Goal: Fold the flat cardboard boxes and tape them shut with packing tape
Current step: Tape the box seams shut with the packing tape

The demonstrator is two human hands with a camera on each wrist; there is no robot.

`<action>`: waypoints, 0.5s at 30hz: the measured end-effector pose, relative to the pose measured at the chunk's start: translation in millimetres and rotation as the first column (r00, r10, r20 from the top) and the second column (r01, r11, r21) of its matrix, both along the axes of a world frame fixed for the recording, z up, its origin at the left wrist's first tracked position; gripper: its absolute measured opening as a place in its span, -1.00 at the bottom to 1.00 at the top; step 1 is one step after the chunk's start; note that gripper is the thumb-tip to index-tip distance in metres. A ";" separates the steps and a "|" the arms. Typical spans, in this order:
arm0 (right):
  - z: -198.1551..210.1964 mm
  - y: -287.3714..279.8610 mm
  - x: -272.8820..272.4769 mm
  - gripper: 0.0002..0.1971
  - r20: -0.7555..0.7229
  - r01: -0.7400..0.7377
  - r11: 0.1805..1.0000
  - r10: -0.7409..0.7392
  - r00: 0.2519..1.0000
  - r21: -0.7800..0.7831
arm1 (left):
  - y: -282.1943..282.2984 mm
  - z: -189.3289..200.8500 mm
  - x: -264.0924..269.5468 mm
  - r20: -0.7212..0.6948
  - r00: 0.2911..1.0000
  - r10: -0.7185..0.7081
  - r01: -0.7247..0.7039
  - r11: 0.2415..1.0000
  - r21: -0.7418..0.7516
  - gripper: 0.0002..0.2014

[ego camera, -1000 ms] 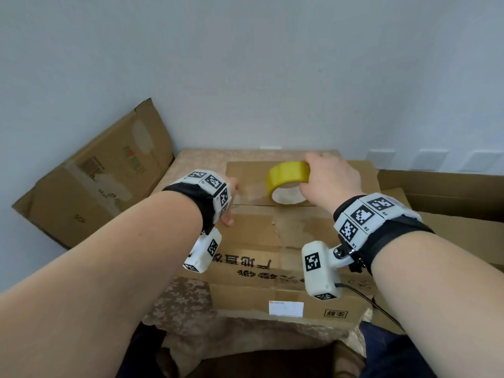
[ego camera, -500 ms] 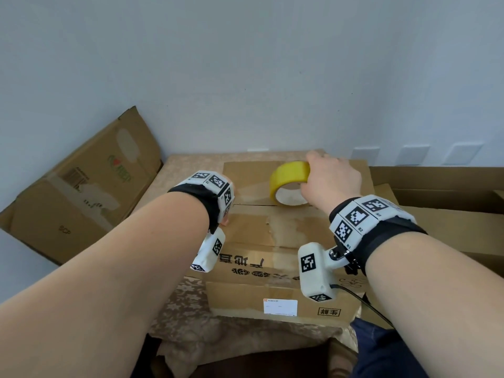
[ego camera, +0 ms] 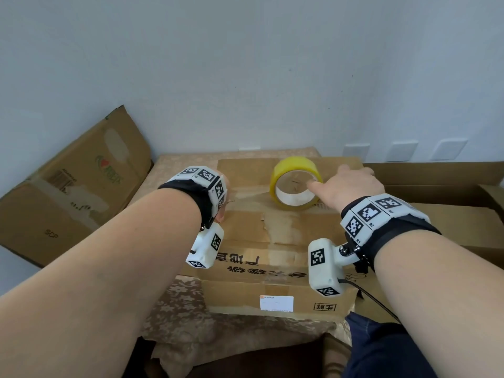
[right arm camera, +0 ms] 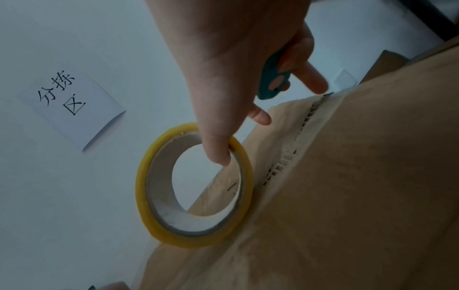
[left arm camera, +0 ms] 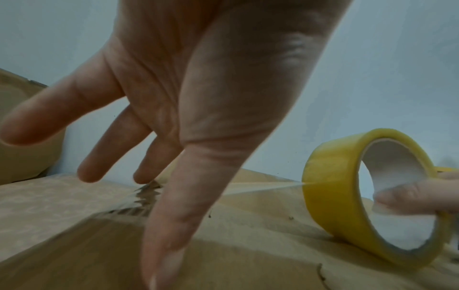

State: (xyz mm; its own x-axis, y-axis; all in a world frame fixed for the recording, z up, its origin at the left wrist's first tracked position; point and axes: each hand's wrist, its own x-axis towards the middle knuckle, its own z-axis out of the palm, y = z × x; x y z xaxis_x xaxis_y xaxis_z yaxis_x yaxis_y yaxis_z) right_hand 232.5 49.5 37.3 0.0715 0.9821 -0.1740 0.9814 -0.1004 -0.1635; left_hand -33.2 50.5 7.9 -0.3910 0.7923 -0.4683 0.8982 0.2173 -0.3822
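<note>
1. The cardboard box (ego camera: pixel 275 236) sits on a patterned cloth-covered table (ego camera: pixel 177 304), folded up with its top flaps closed. Its long side runs left to right, and the printed characters on the near side read upside down from the head cam.
2. The yellow tape roll (ego camera: pixel 296 182) is standing on edge on top of the box, toward the back and a bit right of centre, right by the seam between the flaps. The hole faces pretty much toward the person, so its axis runs front to back.
3. A clear strip of tape (left arm camera: pixel 261 188) is pulled off the roll and stretches left, low over the box top toward the left hand, so it runs along the box's long side.
4. Left hand (ego camera: pixel 222 197) is spread out with straight fingers. The thumb (left arm camera: pixel 171 231) presses down on the box top and the other fingers are splayed, not wrapped around anything.
5. Right hand (ego camera: pixel 349 186) is at the roll with the thumb poked into the core, against the inner wall. It's also got a small teal tool (right arm camera: pixel 272 76) tucked under its fingers; the rest of the fingers reach past the roll over the box.
6. Another used cardboard box (ego camera: pixel 73 186) leans against the wall on the left, and there's more flat cardboard (ego camera: pixel 436 186) on the right.
</note>
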 end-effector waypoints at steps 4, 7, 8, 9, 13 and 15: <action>-5.0 3.7 6.1 -0.04 -0.009 -0.030 0.996 0.030 1.000 -0.081 | -15.7 19.1 19.0 0.039 0.999 -0.004 0.004 1.000 -0.006 -0.39; -10.0 3.7 10.4 0.05 -0.114 -0.005 0.990 -0.011 0.993 -0.141 | -29.1 28.6 23.1 0.070 0.997 -0.015 0.009 0.997 0.078 -0.47; -11.7 3.6 11.3 0.05 -0.142 0.000 0.989 -0.022 0.990 -0.148 | -33.7 32.5 22.9 0.096 0.995 -0.011 0.001 0.995 0.104 -0.47; -11.8 2.6 12.0 0.04 -0.163 0.000 0.989 -0.024 0.986 -0.146 | -37.7 35.4 22.8 0.125 0.992 0.000 -0.016 0.992 0.124 -0.48; -4.3 -5.1 8.7 -0.11 -0.189 -0.006 0.995 -0.013 0.982 -0.098 | -47.5 40.6 19.5 0.244 0.968 0.054 -0.095 0.983 0.156 -0.40; 0.7 -9.2 0.0 -0.14 -0.189 -0.026 0.997 0.011 0.982 -0.077 | -57.7 48.1 17.8 0.288 0.954 0.081 -0.132 0.978 0.162 -0.32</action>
